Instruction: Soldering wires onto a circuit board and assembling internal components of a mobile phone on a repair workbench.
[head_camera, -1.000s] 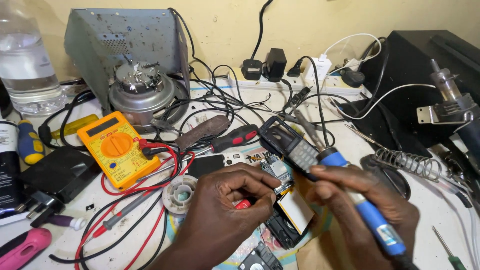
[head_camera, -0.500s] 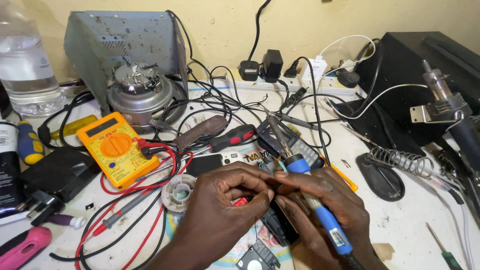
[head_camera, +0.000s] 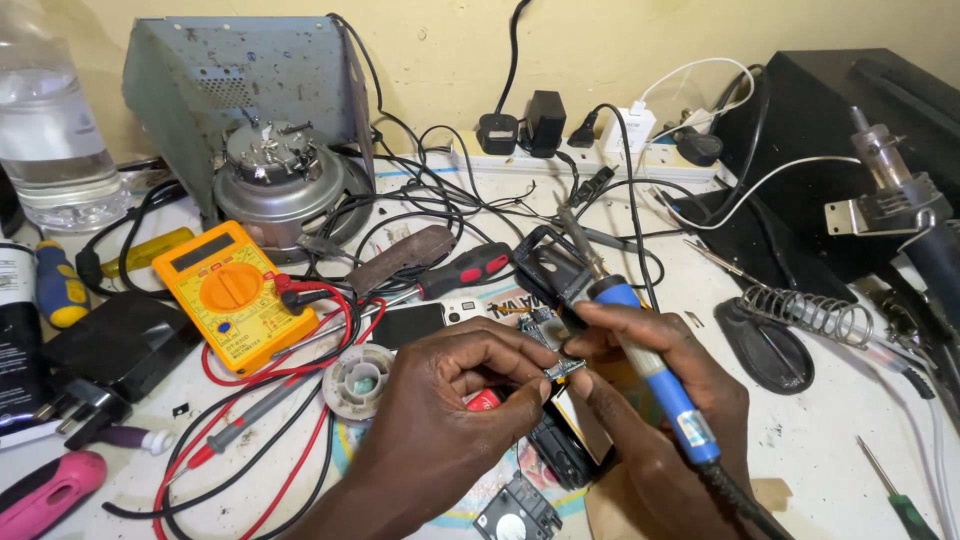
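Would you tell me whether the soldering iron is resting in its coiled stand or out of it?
Out: the right hand holds the blue soldering iron, and the coiled stand sits empty.

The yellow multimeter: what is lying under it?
Red leads and black leads loop out from beneath the yellow multimeter, which rests on the white table. Its body hides whatever else lies beneath it.

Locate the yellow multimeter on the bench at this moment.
In the head view, the yellow multimeter lies left of centre on the table, in front of the grey motor, amid red leads, to the left of the left hand.
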